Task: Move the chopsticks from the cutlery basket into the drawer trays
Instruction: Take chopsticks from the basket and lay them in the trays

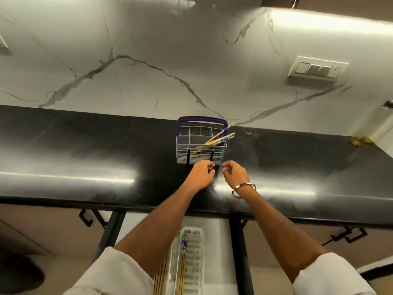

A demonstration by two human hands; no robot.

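Note:
A grey cutlery basket (201, 155) with a blue handle stands on the black counter near the wall. Several yellow chopsticks with blue patterned ends (217, 139) lean in its right compartments. My left hand (203, 172) and my right hand (234, 172) hover side by side just in front of the basket, fingers curled, holding nothing. Below the counter an open drawer holds a white tray (194, 262) with chopsticks (182, 265) lying in it; more chopsticks (161, 277) lie in a tray to its left, partly hidden by my left arm.
The black counter (85, 167) runs the full width under a white marble wall. A switch plate (316, 69) is on the wall at right. A bottle (382, 122) stands at the far right. Black cabinet handles (89, 218) hang below the counter.

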